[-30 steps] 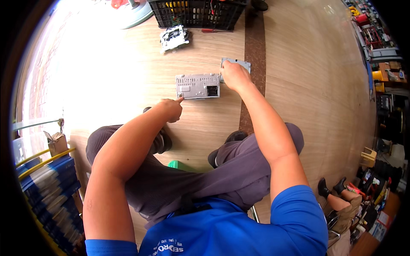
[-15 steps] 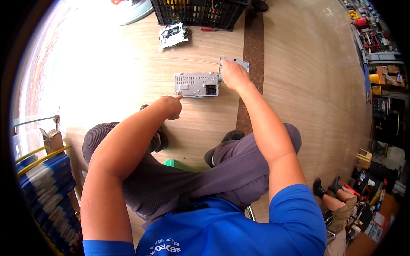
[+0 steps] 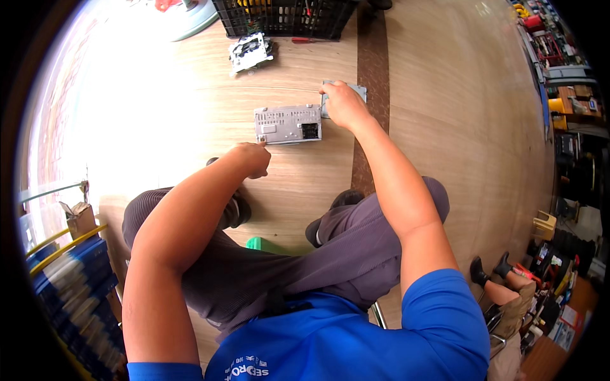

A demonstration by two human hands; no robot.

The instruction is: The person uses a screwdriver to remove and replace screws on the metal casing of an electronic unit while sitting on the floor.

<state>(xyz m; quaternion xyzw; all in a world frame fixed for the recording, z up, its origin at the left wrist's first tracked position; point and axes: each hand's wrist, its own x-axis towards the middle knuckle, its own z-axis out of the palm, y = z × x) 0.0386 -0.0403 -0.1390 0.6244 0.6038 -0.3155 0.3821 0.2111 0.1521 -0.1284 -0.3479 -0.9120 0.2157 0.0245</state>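
Note:
A silver perforated metal unit (image 3: 279, 124) with a dark connector block at its right lies on the wooden floor. My left hand (image 3: 251, 159) has its index finger extended to the unit's lower-left corner, other fingers curled under. Just right of the unit, my right hand (image 3: 343, 105) has closed fingers over a flat grey metal plate (image 3: 357, 91); what exactly they hold is hidden. Farther back lies a white-and-black mechanical assembly (image 3: 249, 54).
A black crate (image 3: 283, 25) and a red screwdriver (image 3: 301, 40) are at the back, near a pale round base (image 3: 197, 25). Blue stacked items (image 3: 67, 279) stand left. Another person's booted legs (image 3: 499, 286) are at lower right, beside assorted clutter. A green object (image 3: 257, 243) lies between my feet.
The whole scene appears slightly higher and farther left in the picture. Both my hands stay at the unit and plate, with little visible movement.

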